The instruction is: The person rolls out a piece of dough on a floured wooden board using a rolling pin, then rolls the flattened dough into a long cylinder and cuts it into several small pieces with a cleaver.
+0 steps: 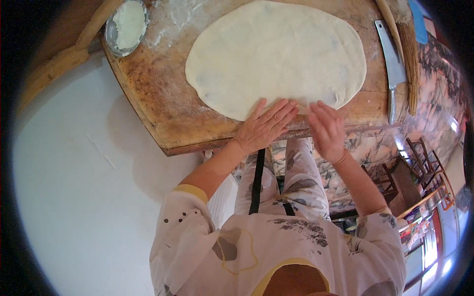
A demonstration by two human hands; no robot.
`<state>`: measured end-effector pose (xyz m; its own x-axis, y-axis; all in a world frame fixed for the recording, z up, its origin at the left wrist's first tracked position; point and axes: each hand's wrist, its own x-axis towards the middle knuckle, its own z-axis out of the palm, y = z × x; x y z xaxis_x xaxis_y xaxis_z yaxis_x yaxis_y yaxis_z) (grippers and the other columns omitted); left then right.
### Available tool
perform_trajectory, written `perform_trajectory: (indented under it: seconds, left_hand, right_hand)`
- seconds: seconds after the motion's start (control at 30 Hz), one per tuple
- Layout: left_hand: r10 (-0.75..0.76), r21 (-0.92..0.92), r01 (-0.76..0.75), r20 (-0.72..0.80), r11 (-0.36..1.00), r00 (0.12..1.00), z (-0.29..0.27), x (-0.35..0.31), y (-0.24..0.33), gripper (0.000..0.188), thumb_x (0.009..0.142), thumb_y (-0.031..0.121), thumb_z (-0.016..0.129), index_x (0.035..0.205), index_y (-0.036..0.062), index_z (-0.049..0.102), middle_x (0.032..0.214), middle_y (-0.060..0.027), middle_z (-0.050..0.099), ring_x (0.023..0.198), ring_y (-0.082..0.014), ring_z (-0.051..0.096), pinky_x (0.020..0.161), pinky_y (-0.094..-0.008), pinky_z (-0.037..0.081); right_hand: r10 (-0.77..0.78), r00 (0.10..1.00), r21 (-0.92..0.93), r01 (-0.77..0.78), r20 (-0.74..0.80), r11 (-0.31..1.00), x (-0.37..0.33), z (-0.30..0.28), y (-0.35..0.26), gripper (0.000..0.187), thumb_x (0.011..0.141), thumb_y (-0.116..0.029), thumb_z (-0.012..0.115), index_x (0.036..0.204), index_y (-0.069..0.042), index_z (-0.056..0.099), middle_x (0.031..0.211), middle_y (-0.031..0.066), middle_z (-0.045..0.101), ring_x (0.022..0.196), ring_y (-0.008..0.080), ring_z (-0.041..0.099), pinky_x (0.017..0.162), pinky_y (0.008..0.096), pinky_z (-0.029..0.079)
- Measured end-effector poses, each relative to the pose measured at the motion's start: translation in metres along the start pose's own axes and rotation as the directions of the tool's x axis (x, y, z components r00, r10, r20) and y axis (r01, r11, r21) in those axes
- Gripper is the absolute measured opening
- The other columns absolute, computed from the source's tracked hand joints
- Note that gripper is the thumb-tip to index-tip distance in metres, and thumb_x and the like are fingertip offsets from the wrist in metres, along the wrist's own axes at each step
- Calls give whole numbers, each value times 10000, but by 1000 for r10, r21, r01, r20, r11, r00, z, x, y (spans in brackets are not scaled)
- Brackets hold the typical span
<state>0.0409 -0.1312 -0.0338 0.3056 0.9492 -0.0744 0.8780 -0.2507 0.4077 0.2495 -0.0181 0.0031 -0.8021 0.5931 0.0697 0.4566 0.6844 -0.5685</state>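
A large oval sheet of pale dough [276,54] lies flat on a worn wooden board [158,93]. My left hand [264,126] rests at the sheet's near edge, its fingers stretched out over the dough and pointing up to the right. Just to its right, my right hand [327,130] is at the same edge, slightly blurred, fingers extended with the tips on the dough. Between the two hands a small bit of the dough's edge looks raised or folded. The undersides of my fingers are hidden.
At the board's right side lie a cleaver [392,64] and a straw brush [409,64]. A clear bowl of white flour [129,27] sits at the far left corner. Wooden stools [424,160] stand on the patterned floor at right; a white surface [89,172] spreads at left.
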Motion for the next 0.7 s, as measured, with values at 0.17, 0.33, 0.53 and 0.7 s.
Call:
perform_trajectory:
  seconds: [0.17, 0.33, 0.53, 0.7]
  left_hand:
    - [-22, -12, 20, -152, 1000, 988, 1, 9, -7, 563, 894, 283, 629, 1432, 162, 515, 1447, -4, 498, 1367, -186, 439, 1151, -453, 324]
    - [47, -23, -56, -291, 998, 956, -13, 11, -25, 468, 842, 155, 630, 1310, 176, 638, 1159, 41, 572, 1071, -132, 557, 968, -303, 484]
    - [201, 12, -204, -249, 979, 948, -26, 22, -44, 424, 810, 164, 681, 1234, 171, 683, 1012, 68, 566, 924, -110, 550, 805, -247, 512]
    - [174, -75, -206, -300, 976, 938, -26, 27, -51, 388, 788, 249, 767, 1161, 159, 712, 962, 30, 601, 808, -154, 594, 695, -293, 525]
  right_hand:
    - [54, 997, -74, -49, 61, 996, -17, 33, -8, 537, 897, -87, 535, 1433, -67, 516, 1449, 107, 525, 1395, 275, 449, 1158, 424, 325]
    - [-136, 985, -108, 147, 105, 983, -11, 20, 21, 541, 847, -117, 572, 1385, -70, 568, 1395, 86, 549, 1303, 240, 511, 1081, 391, 391]
    - [-415, 906, -137, 422, 80, 896, 22, 7, 48, 510, 774, -155, 640, 1276, -64, 653, 1126, 44, 588, 1025, 194, 585, 882, 330, 490]
    - [-362, 930, -74, 365, 60, 928, 20, 0, 46, 497, 747, -147, 653, 1236, -62, 676, 1103, 44, 588, 992, 185, 589, 819, 322, 513]
